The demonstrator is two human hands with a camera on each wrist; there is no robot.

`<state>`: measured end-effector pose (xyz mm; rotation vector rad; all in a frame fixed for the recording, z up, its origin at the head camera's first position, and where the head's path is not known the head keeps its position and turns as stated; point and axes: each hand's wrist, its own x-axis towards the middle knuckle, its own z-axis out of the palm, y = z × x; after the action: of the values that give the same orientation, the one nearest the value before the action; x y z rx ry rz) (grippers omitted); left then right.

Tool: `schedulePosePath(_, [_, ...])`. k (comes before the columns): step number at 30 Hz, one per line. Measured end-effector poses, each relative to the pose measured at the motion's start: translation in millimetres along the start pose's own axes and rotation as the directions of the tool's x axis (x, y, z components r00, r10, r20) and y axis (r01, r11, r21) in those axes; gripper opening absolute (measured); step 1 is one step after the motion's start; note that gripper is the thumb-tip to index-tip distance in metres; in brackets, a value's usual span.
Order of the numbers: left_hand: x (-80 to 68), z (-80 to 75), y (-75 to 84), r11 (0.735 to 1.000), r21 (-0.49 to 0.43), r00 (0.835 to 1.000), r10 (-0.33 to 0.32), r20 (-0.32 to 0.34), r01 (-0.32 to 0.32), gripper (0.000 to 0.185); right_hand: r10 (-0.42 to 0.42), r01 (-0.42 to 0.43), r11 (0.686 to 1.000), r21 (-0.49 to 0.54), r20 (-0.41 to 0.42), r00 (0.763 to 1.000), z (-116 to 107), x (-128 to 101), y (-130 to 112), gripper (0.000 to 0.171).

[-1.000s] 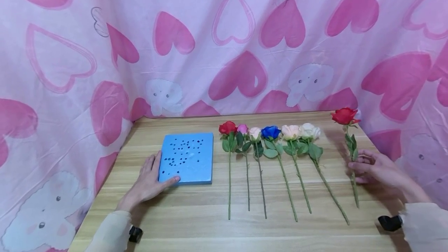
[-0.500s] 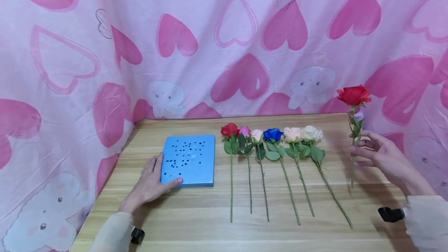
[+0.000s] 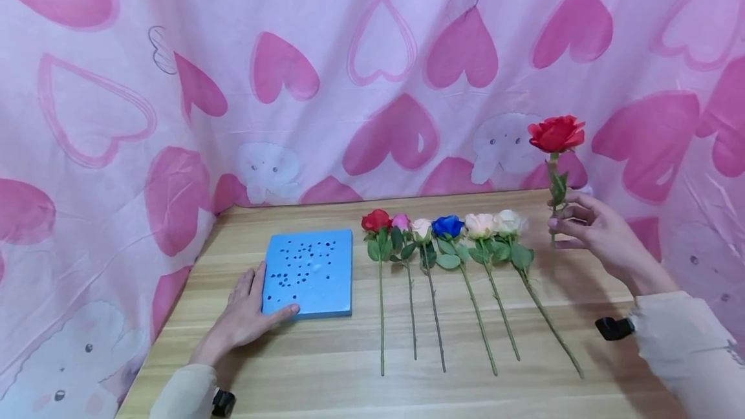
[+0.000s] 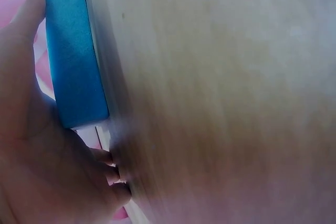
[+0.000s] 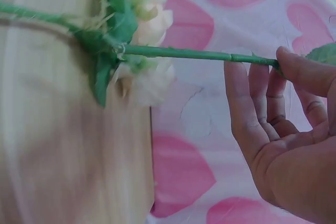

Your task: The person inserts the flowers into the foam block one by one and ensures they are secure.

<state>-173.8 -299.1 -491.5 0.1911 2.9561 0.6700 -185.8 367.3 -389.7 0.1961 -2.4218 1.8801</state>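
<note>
The right hand (image 3: 593, 231) pinches the thin green stem of a red rose (image 3: 555, 134) between thumb and fingertips, the other fingers loosely spread; the rose is lifted above the right far part of the wooden table (image 3: 326, 367), its long axis close to upright, the ruffled fabric-like bloom pointing up and the bare stem end pointing down; in the right wrist view the stem (image 5: 199, 54) looks smooth and plastic, with small nubs along it. The left hand (image 3: 244, 315) rests flat with straight fingers against the near left edge of a blue foam block (image 3: 308, 273), a square, matte slab pocked with small dark holes, the thumb lying on its near corner. Between the block and the lifted rose lie six roses in a row (image 3: 448, 238), red, pink, pale pink, blue, peach and cream, heads to the far side and stems running toward the near edge; behind hangs a soft creased curtain (image 3: 372, 70) printed with pink hearts.
</note>
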Motion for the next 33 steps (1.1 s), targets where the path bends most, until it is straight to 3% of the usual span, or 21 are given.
schedulePosePath(4, [-2.4, 5.7, 1.4, 1.000, -0.003, 1.000, -0.010, 0.010, 0.010, 0.131, -0.034, 0.035, 0.999, 0.010, -0.015, 0.999, 10, 12, -6, 0.035])
schedulePosePath(10, [-4.6, 9.0, 5.1, 1.000, 0.000, 1.000, -0.003, 0.013, 0.003, 0.131, -0.101, 0.095, 0.990, 0.106, 0.043, 0.994, 31, 30, -9, 0.034])
schedulePosePath(16, [-2.3, 3.0, 5.6, 1.000, 0.004, 1.000, -0.012, 0.012, 0.012, 0.131, -0.081, 0.079, 0.995, 0.053, 0.046, 0.996, 67, 54, -21, 0.033])
schedulePosePath(26, [-0.6, 0.6, 5.7, 0.999, 0.021, 0.999, -0.034, 0.018, 0.034, 0.132, -0.059, 0.043, 0.993, 0.113, 0.144, 0.988, 125, 86, -31, 0.035])
schedulePosePath(33, [-0.2, 0.1, 5.8, 0.999, 0.015, 0.999, -0.043, 0.023, 0.042, 0.132, -0.048, 0.021, 0.989, 0.146, 0.179, 0.983, 154, 99, -36, 0.031])
